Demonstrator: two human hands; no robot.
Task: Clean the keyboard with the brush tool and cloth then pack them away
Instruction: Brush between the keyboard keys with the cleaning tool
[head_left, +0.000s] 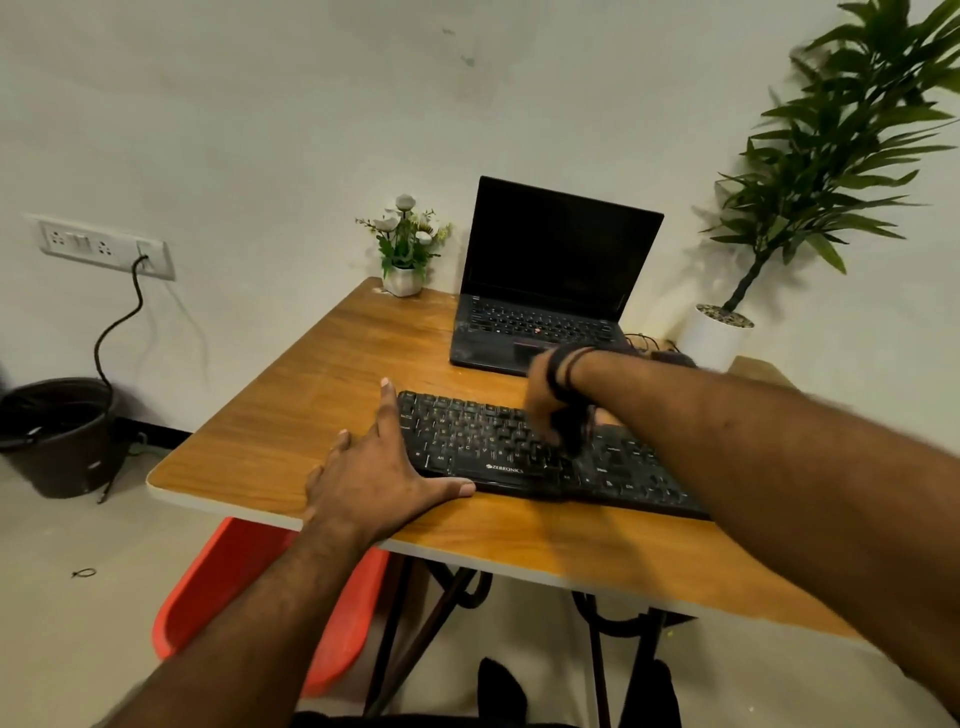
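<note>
A black keyboard (483, 441) lies on the wooden table (291, 415), slanting from the middle towards the right edge. My left hand (379, 467) rests flat against the keyboard's left end, fingers spread, thumb along its front edge. My right hand (550, 395) hovers over the middle keys, blurred, its fingers closed on a dark brush tool (571, 431) that points down onto the keys. No cloth is in sight.
An open black laptop (550, 280) stands behind the keyboard. A small white flower pot (402, 249) sits at the table's far corner, a tall plant in a white pot (719, 335) at the right. A red chair (239, 587) and a dark bin (62, 436) are on the floor at left.
</note>
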